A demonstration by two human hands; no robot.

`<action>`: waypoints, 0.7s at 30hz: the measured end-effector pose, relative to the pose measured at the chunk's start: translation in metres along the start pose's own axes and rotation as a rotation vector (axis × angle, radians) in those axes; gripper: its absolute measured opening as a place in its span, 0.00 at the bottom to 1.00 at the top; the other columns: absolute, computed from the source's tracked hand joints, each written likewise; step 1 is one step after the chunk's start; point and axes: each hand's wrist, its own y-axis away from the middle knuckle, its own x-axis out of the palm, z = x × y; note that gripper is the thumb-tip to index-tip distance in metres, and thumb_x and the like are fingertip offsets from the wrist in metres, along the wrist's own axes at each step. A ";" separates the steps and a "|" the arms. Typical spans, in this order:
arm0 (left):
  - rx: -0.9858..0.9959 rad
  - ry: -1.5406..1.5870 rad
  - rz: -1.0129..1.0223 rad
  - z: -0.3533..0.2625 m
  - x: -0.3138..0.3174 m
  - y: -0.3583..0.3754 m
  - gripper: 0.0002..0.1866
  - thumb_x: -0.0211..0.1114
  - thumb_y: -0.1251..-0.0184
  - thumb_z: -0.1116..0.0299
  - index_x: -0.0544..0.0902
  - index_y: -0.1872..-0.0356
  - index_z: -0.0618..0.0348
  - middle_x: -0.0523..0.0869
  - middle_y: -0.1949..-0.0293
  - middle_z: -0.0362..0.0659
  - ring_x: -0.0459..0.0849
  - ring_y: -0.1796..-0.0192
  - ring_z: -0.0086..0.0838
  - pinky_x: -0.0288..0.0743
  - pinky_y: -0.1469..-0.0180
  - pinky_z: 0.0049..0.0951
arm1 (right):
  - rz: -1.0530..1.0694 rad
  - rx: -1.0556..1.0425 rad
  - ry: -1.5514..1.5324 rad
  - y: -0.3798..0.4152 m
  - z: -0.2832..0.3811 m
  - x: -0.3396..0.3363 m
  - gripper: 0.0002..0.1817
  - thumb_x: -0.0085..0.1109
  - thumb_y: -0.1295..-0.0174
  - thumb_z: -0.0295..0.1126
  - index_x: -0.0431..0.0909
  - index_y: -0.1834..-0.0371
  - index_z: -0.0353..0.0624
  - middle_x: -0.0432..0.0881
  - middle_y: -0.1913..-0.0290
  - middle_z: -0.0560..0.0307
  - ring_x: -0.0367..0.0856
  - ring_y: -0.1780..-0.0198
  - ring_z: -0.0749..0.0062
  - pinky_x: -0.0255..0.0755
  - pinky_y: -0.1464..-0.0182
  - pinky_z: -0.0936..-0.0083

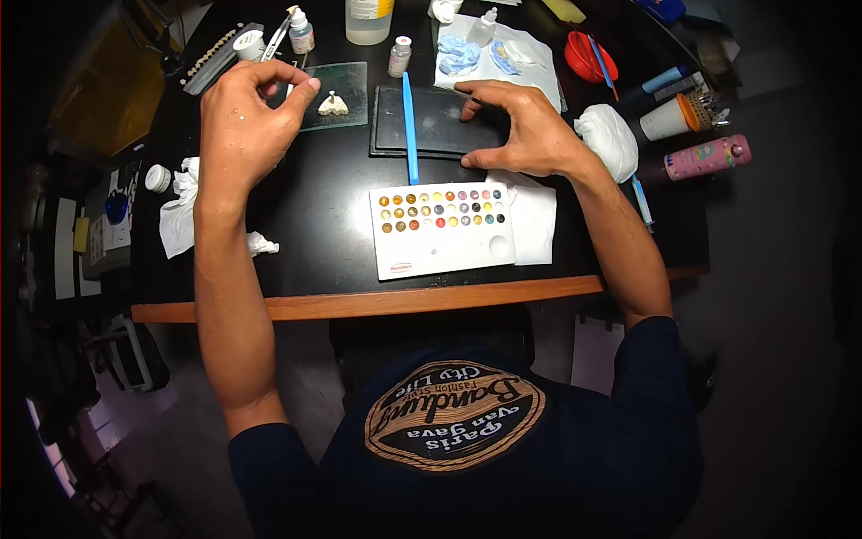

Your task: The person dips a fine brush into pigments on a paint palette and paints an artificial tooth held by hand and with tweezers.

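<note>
My left hand [247, 126] is at the upper left, thumb and index finger pinched near the glass slab [346, 81]; what they hold is too small to make out. On that slab rests a small cream tooth-shaped piece [332, 105]. Metal tweezers [275, 40] show just beyond the hand. My right hand [525, 128] grips the right end of a flat black case [422, 121], thumb at the near edge and fingers at the far side. A blue stick [410, 126] lies across the case, its lower end by the white palette [440, 256] of coloured paints.
Bottles [368, 22], a small vial [400, 57] and a red bowl [588, 58] stand toward the back. Crumpled white tissue [606, 139], a cup [667, 117] and a pink bottle [708, 157] are at right. More tissue [180, 216] lies left, near the wooden table edge [431, 298].
</note>
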 end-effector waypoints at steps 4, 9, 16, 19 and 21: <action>0.007 -0.026 0.019 -0.002 0.000 0.000 0.13 0.78 0.34 0.60 0.93 0.60 0.60 0.84 0.70 0.39 0.79 0.64 0.25 0.73 0.59 0.28 | -0.119 -0.072 0.072 0.010 -0.004 0.000 0.26 0.87 0.53 0.41 0.90 0.53 0.40 0.82 0.31 0.43 0.84 0.34 0.47 0.78 0.32 0.54; 0.030 -0.024 0.027 -0.004 0.001 0.000 0.12 0.78 0.37 0.61 0.94 0.60 0.58 0.80 0.71 0.41 0.78 0.68 0.28 0.74 0.62 0.32 | -0.217 0.035 0.012 0.044 0.011 -0.020 0.17 0.71 0.35 0.35 0.89 0.48 0.34 0.84 0.39 0.41 0.86 0.41 0.48 0.79 0.39 0.60; 0.088 0.001 0.092 -0.020 0.003 0.006 0.10 0.78 0.38 0.66 0.93 0.62 0.62 0.79 0.71 0.41 0.76 0.68 0.26 0.69 0.64 0.31 | -0.302 0.201 -0.126 0.103 0.033 -0.023 0.13 0.57 0.34 0.21 0.89 0.51 0.28 0.86 0.50 0.41 0.87 0.51 0.51 0.80 0.49 0.64; 0.122 0.039 0.101 -0.023 0.009 0.008 0.09 0.79 0.39 0.67 0.92 0.66 0.63 0.77 0.73 0.39 0.74 0.70 0.25 0.66 0.67 0.32 | -0.308 0.240 -0.165 0.109 0.037 -0.020 0.13 0.58 0.34 0.20 0.89 0.51 0.29 0.85 0.54 0.43 0.87 0.54 0.55 0.79 0.51 0.66; 0.152 0.057 0.090 -0.023 0.011 0.008 0.10 0.79 0.39 0.68 0.86 0.70 0.63 0.76 0.74 0.37 0.72 0.70 0.22 0.64 0.68 0.29 | -0.307 0.258 -0.183 0.111 0.038 -0.019 0.12 0.58 0.34 0.20 0.89 0.53 0.29 0.85 0.56 0.43 0.86 0.56 0.57 0.79 0.53 0.68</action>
